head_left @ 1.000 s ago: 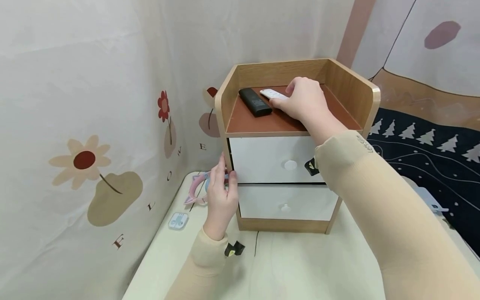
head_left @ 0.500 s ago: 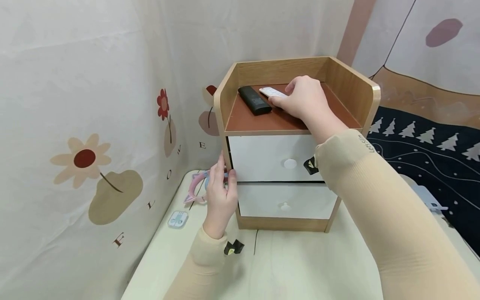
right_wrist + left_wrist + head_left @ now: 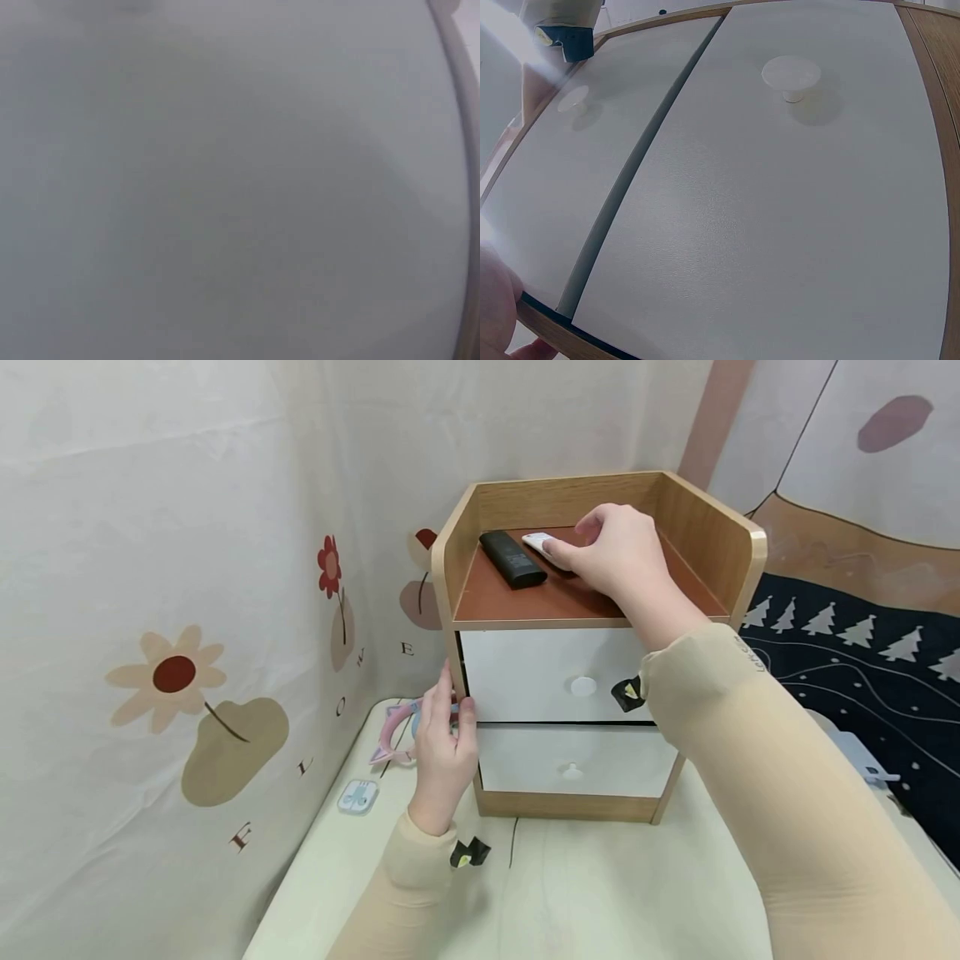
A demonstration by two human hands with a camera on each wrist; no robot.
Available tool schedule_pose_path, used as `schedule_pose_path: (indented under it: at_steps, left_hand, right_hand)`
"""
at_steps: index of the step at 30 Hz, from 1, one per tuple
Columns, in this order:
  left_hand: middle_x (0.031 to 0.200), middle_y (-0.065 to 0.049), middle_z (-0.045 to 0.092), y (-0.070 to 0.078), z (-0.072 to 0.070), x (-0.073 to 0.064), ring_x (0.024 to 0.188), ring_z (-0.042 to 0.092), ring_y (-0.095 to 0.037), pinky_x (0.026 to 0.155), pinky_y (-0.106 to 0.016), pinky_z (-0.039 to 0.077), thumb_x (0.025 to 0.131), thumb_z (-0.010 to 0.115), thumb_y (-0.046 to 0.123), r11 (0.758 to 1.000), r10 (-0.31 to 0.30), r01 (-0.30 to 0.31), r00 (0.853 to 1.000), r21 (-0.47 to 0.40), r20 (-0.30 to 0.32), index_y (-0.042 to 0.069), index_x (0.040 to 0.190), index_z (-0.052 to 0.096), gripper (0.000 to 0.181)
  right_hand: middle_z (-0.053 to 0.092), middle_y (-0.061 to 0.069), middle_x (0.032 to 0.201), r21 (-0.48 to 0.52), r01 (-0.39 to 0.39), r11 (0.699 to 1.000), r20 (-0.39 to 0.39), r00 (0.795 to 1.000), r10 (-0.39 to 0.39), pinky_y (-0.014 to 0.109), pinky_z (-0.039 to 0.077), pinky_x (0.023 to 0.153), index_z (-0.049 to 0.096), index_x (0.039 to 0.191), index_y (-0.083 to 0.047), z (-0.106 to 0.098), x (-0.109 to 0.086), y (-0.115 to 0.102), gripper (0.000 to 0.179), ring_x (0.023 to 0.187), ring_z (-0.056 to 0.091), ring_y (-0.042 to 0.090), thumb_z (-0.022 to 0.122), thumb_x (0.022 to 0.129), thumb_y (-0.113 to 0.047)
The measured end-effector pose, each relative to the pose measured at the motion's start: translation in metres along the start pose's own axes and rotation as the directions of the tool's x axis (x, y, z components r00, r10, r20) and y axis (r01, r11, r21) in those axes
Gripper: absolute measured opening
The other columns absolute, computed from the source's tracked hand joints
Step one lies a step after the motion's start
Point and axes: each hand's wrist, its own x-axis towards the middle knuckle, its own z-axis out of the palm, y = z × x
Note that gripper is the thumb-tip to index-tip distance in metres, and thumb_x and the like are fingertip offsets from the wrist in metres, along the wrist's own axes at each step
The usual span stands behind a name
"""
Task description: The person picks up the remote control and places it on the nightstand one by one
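A small wooden cabinet (image 3: 567, 807) with two white drawers stands ahead. On its brown top shelf (image 3: 495, 607), a white remote control (image 3: 537, 539) lies beside a black block with faint print (image 3: 513, 560). My right hand (image 3: 622, 556) is over the remote, its thumb overlapping the white face and the index finger bent apart from it. The other fingertips are hidden behind the hand. My left hand (image 3: 444, 747) rests against the cabinet's left side, fingers straight. In the left wrist view, the upper drawer (image 3: 562, 150) and lower drawer (image 3: 780, 225) are pushed in.
Left of the cabinet lie a pink cat-ear headband (image 3: 388, 739) and a clear case with earphones (image 3: 357, 797) on the pale bed surface (image 3: 600, 893). A patterned curtain (image 3: 225, 527) hangs close on the left and behind. Dark tree-print fabric (image 3: 862, 668) is at right.
My right hand has lifted slightly up and to the right; its thumb has risen from the remote's near edge, showing more of the remote below it. The left hand stays against the cabinet.
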Motion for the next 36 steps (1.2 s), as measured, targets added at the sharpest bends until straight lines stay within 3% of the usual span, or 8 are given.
schedule_pose_path:
  at_steps: [6, 11, 16, 20, 24, 28, 33, 36]
  left_hand:
    - [0.149, -0.022, 0.059, 0.002, 0.0, -0.002, 0.125, 0.064, -0.035, 0.096, -0.056, 0.059, 0.115, 0.055, 0.017, 1.0, 0.008, -0.008, 1.0, -0.003, -0.001, 0.012, 0.173, 0.036, 0.061]
    - [0.148, -0.023, 0.06, 0.003, -0.002, -0.003, 0.125, 0.064, -0.035, 0.096, -0.056, 0.059, 0.115, 0.056, 0.015, 1.0, 0.018, -0.018, 1.0, 0.001, -0.007, 0.01, 0.172, 0.037, 0.061]
    - [0.147, -0.023, 0.06, 0.002, -0.003, -0.004, 0.123, 0.064, -0.035, 0.094, -0.057, 0.06, 0.114, 0.056, 0.015, 1.0, 0.022, -0.022, 1.0, 0.006, -0.012, 0.01, 0.172, 0.037, 0.061]
    - [0.144, -0.023, 0.06, 0.001, -0.004, -0.004, 0.119, 0.064, -0.034, 0.089, -0.052, 0.06, 0.114, 0.056, 0.015, 0.999, 0.028, -0.027, 0.999, 0.024, -0.017, 0.01, 0.172, 0.037, 0.061]
    - [0.142, -0.022, 0.061, 0.001, -0.003, -0.005, 0.116, 0.064, -0.032, 0.09, -0.049, 0.06, 0.114, 0.057, 0.014, 0.999, 0.032, -0.031, 0.999, 0.027, -0.023, 0.009, 0.172, 0.038, 0.061]
    - [0.142, -0.022, 0.061, 0.001, -0.003, -0.005, 0.116, 0.064, -0.032, 0.093, -0.05, 0.059, 0.114, 0.056, 0.015, 1.0, 0.024, -0.023, 0.999, 0.019, -0.024, 0.01, 0.172, 0.038, 0.061]
    - [0.143, -0.023, 0.06, 0.001, -0.005, -0.005, 0.116, 0.064, -0.033, 0.089, -0.051, 0.06, 0.114, 0.056, 0.015, 1.0, 0.018, -0.017, 1.0, 0.025, -0.02, 0.01, 0.172, 0.037, 0.061]
    - [0.143, -0.023, 0.06, 0.001, -0.005, -0.005, 0.115, 0.065, -0.033, 0.086, -0.05, 0.06, 0.114, 0.055, 0.014, 0.999, 0.026, -0.026, 0.999, 0.028, -0.019, 0.01, 0.172, 0.037, 0.061]
  right_hand:
    - [0.065, 0.009, 0.128, 0.061, 0.067, 0.996, -0.109, 0.992, -0.06, 0.042, 0.049, 0.107, 0.07, 0.142, -0.012, -0.001, -0.012, 0.003, 0.065, 0.127, 0.056, 0.026, 0.071, 0.098, -0.06]
    - [0.067, 0.011, 0.128, 0.102, 0.144, 0.984, -0.2, 0.972, -0.121, 0.044, 0.05, 0.106, 0.072, 0.138, -0.012, -0.003, -0.029, 0.008, 0.06, 0.122, 0.061, 0.028, 0.074, 0.098, -0.057]
    - [0.067, 0.009, 0.119, 0.103, 0.242, 0.965, -0.302, 0.932, -0.202, 0.038, 0.048, 0.099, 0.074, 0.132, -0.011, -0.004, -0.05, 0.016, 0.052, 0.112, 0.062, 0.025, 0.075, 0.099, -0.052]
    - [0.067, 0.004, 0.11, 0.105, 0.304, 0.947, -0.367, 0.897, -0.247, 0.023, 0.045, 0.087, 0.076, 0.128, -0.011, -0.004, -0.067, 0.021, 0.046, 0.098, 0.062, 0.014, 0.078, 0.099, -0.047]
    - [0.068, 0.004, 0.107, 0.111, 0.359, 0.927, -0.406, 0.867, -0.288, 0.016, 0.043, 0.078, 0.078, 0.126, -0.013, -0.003, -0.086, 0.028, 0.043, 0.086, 0.058, 0.005, 0.081, 0.097, -0.044]
    - [0.069, 0.009, 0.101, 0.089, 0.447, 0.89, -0.461, 0.811, -0.361, 0.016, 0.041, 0.076, 0.079, 0.124, -0.01, 0.004, -0.104, 0.038, 0.042, 0.08, 0.055, 0.005, 0.085, 0.095, -0.04]
    - [0.07, 0.016, 0.098, 0.027, 0.551, 0.834, -0.554, 0.703, -0.447, 0.012, 0.04, 0.076, 0.077, 0.124, -0.003, 0.019, -0.125, 0.059, 0.042, 0.078, 0.051, 0.009, 0.089, 0.092, -0.028]
    - [0.071, 0.019, 0.096, 0.011, 0.581, 0.814, -0.614, 0.647, -0.453, 0.01, 0.039, 0.077, 0.076, 0.123, 0.0, 0.027, -0.139, 0.076, 0.047, 0.078, 0.05, 0.006, 0.086, 0.093, -0.035]
